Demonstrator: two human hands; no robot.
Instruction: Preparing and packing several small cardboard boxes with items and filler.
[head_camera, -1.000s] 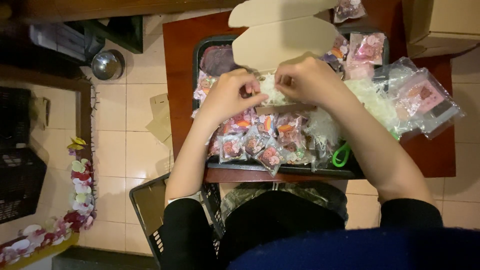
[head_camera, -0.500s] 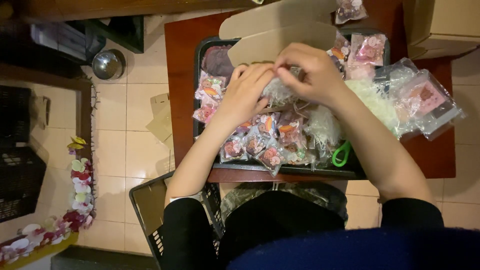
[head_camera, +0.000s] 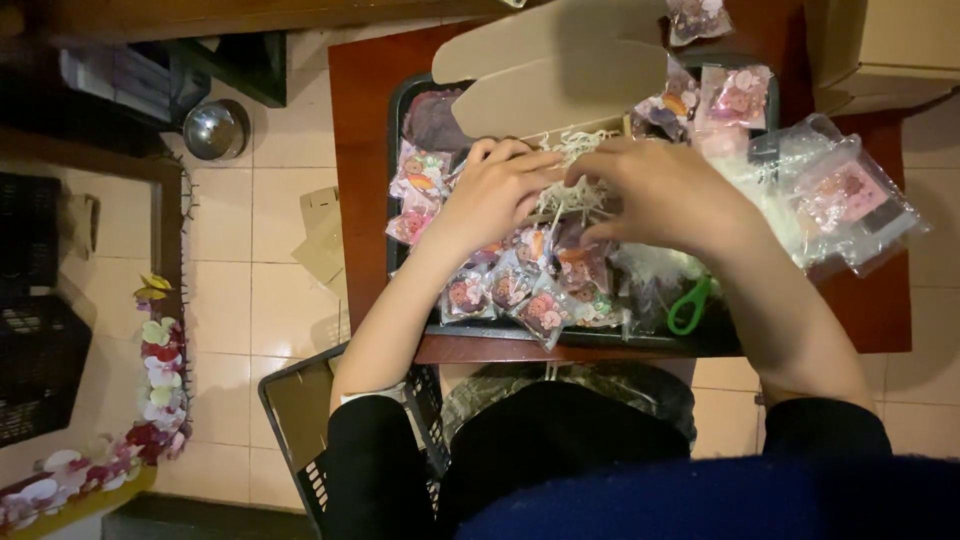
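on a red-brown table (head_camera: 365, 150) over pale square floor tiles sits a dark, shallow tray (head_camera: 398, 120), its near edge running along the table's front. left of the tray, on the floor, stand a round metal bowl (head_camera: 214, 128) and a folded scrap of cardboard (head_camera: 322, 232); farther left, a garland of artificial flowers (head_camera: 160, 385) curves along a dark shelf edge. below the tray's near left corner is a black slatted crate (head_camera: 300, 420).

the tray is crowded with small clear plastic packets (head_camera: 510, 290), glossy and crinkled, each showing pink and red contents. at the tray's far side lies an open brown cardboard box (head_camera: 560, 70), matte, flaps raised. right of the tray are larger clear bags (head_camera: 850, 200), and a plain carton (head_camera: 890, 50) stands at the far right corner. a green loop handle (head_camera: 690, 305) rests at the tray's near right.

at the tray's centre lies a tuft of pale shredded paper (head_camera: 570, 180), thin and stringy. the left hand (head_camera: 495, 195) is curled, fingertips pressed into the shreds. the right hand (head_camera: 665, 190) is arched palm-down, fingers bent and pinching the same shreds. both forearms are bare, with dark sleeves pushed up to the elbows.
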